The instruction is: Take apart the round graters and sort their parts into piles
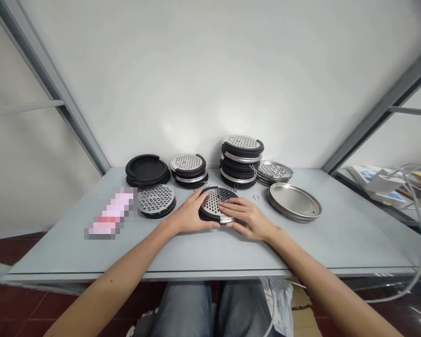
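Note:
A round grater (211, 202) with a perforated metal plate and a black rim lies on the table in front of me. My left hand (190, 214) grips its left side, thumb along the front edge and fingers toward the back. From the right, my right hand (250, 219) lays its fingers over the plate, with its thumb at the front rim. The fingers cover part of the grater's right side. Left of my left hand sits another perforated grater disc (156, 200) on a black base. A small metal ring (256, 197) lies beyond my right hand.
Black round holders (147, 169) stand at the back left. Behind my hands are a short stack of graters (188, 164) and a taller stack (242, 161). Grater plates (275, 171) and plain metal discs (294, 200) are on the right. A pixelated pink item (114, 213) lies left.

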A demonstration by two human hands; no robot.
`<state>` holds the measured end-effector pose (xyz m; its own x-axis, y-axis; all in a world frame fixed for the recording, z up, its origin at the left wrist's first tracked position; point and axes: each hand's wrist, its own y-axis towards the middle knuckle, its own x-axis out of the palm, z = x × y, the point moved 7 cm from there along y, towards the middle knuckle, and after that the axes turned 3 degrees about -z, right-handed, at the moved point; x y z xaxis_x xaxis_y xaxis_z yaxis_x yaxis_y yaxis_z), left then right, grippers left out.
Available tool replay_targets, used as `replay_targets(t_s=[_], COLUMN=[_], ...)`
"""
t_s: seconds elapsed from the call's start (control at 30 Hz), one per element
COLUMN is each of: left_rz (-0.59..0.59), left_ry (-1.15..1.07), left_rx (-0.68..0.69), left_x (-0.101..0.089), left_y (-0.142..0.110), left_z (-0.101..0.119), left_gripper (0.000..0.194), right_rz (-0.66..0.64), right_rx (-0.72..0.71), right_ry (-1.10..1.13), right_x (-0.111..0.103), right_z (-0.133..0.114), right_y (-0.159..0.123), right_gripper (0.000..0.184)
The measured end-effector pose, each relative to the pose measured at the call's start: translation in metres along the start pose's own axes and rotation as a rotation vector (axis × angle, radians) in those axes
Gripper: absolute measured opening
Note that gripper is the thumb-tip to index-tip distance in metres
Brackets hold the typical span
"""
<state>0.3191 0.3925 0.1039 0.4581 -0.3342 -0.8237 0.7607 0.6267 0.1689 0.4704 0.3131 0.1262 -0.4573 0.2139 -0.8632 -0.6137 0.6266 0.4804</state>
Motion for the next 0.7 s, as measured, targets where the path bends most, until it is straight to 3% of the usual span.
replay_targets(t_s=[0.4, 0.7], left_rz=[-0.001, 0.069], left_ry=[-0.050, -0.124], left_rx=[0.035, 0.038], left_x=[-0.012, -0.025], left_y=[-0.001, 0.001], left_z=[0.002, 0.006], left_gripper=[0.098, 0.071], right_rz=[0.053, 0.202], right_rx=[0.001, 0.151], right_ry=[0.106, 0.405], right_x=[-0.013, -0.030], right_z=[0.005, 0.016], right_y=[-0.003, -0.003], right_gripper=[0.047, 0.031])
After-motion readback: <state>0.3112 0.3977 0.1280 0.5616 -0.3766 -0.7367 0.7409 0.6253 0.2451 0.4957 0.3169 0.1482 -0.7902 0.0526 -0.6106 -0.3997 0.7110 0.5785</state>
